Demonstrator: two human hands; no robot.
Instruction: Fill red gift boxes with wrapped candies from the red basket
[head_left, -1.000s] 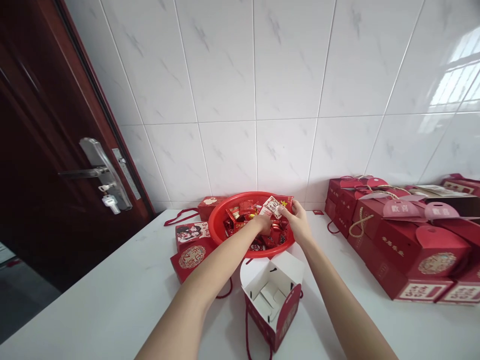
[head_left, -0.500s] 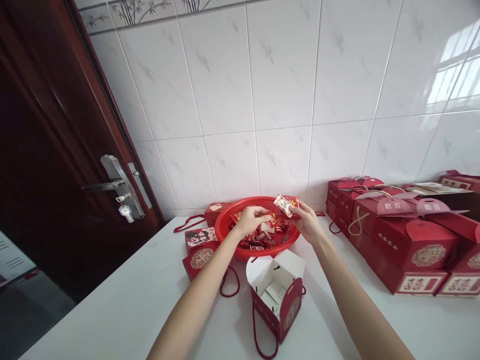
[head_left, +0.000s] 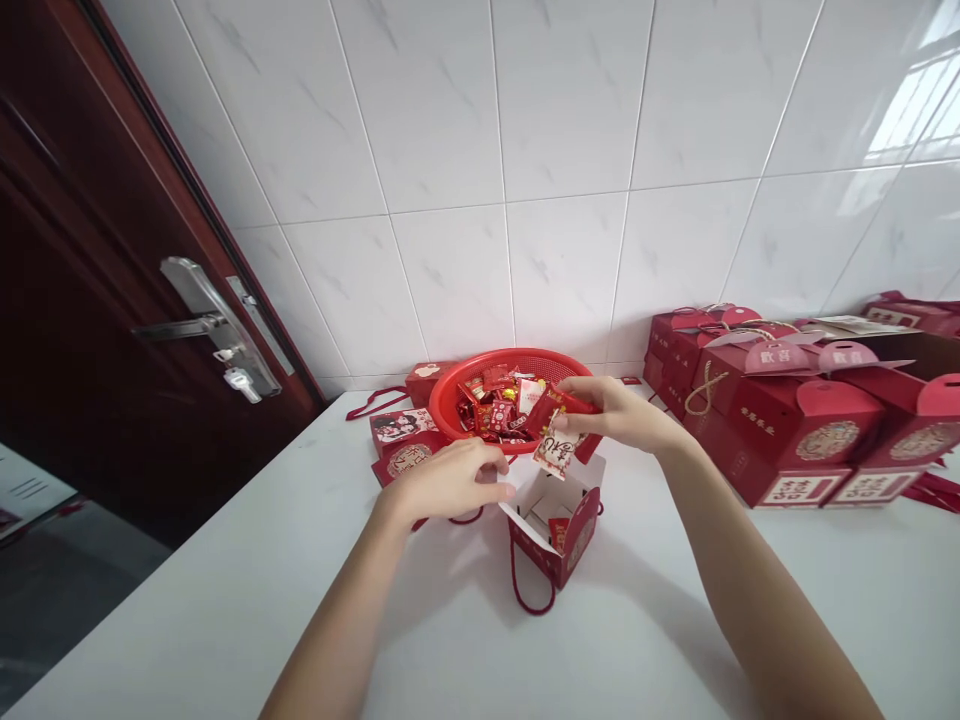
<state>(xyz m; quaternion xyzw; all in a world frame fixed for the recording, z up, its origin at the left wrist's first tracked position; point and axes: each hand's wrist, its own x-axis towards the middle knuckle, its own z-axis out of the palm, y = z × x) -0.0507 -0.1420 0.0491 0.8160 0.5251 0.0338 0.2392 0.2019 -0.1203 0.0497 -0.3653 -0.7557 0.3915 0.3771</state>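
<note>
Slip risk imo: right hand (head_left: 621, 412) is clamped on bunched packets (head_left: 556, 447) above the open box's (head_left: 582, 543) back rim; a loose pinch could spill some. Left hand (head_left: 444, 482), fingers apart, beside the box. Red packet (head_left: 558, 533) inside; basket (head_left: 442, 398) near the tabletop's (head_left: 247, 560) back edge is piled with wrapped treats (head_left: 501, 412).

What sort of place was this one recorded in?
Probably a room in a home, though it could be a small shop: a tiled wall, a white worktop and a door with keys hanging at its handle.
</note>
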